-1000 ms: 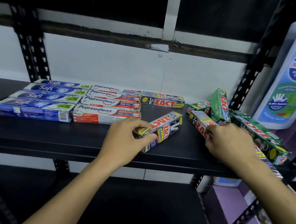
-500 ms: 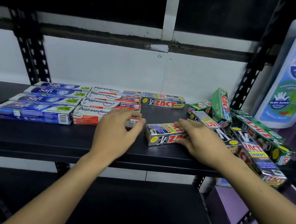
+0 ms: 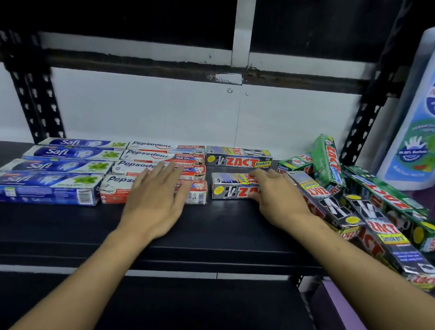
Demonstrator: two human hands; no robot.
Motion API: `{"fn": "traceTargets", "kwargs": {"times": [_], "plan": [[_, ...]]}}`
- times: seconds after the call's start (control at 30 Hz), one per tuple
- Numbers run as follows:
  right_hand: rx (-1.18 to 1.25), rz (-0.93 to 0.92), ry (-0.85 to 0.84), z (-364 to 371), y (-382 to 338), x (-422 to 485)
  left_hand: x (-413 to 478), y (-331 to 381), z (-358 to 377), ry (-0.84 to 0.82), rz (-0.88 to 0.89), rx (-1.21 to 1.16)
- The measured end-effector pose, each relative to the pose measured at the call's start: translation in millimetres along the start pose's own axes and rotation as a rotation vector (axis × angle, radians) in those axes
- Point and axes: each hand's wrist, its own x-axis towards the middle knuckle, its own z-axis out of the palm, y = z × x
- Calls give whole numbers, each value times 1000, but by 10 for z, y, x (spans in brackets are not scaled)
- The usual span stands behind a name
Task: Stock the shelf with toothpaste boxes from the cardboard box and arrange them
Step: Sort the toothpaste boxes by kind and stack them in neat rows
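On the black shelf (image 3: pixel 204 230) lie a column of blue Saft boxes (image 3: pixel 49 184), a column of Pepsodent boxes (image 3: pixel 156 155) and a silver ZACT box (image 3: pixel 238 162) at the back. In front of that one lies a second silver ZACT box (image 3: pixel 228 189). My right hand (image 3: pixel 276 199) holds its right end, fingers over the top and thumb on the front face. My left hand (image 3: pixel 157 199) lies flat with straight fingers on the front Pepsodent boxes. A loose pile of silver and green ZACT boxes (image 3: pixel 340 206) is heaped at the shelf's right end. The cardboard box is not in view.
A large white bottle with a blue and green label (image 3: pixel 433 119) stands on the neighbouring purple shelf at right. Perforated black posts (image 3: pixel 361 125) frame the bay. A lower black shelf (image 3: pixel 170 314) runs beneath. Bare shelf surface lies in front of the rows.
My left hand let go of the silver ZACT box and moved left onto the Pepsodent boxes. My right hand took the box, turned it parallel to the rows and slid it back.
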Motion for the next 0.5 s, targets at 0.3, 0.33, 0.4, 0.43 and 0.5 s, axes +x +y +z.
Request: {"fn": "traceTargets", "kwargs": {"times": [0.3, 0.33, 0.4, 0.43, 0.5], "plan": [[-106, 127, -99, 178, -137, 518, 31, -8, 13, -69, -30, 66], [-98, 142, -103, 202, -144, 563, 32, -9, 14, -69, -30, 67], [-81, 158, -99, 284, -143, 630, 28, -12, 15, -67, -30, 68], [-79, 160, -86, 334, -136, 652, 30, -13, 15, -69, -31, 66], [-71, 154, -51, 418, -104, 679, 32, -6, 8, -75, -34, 64]]}}
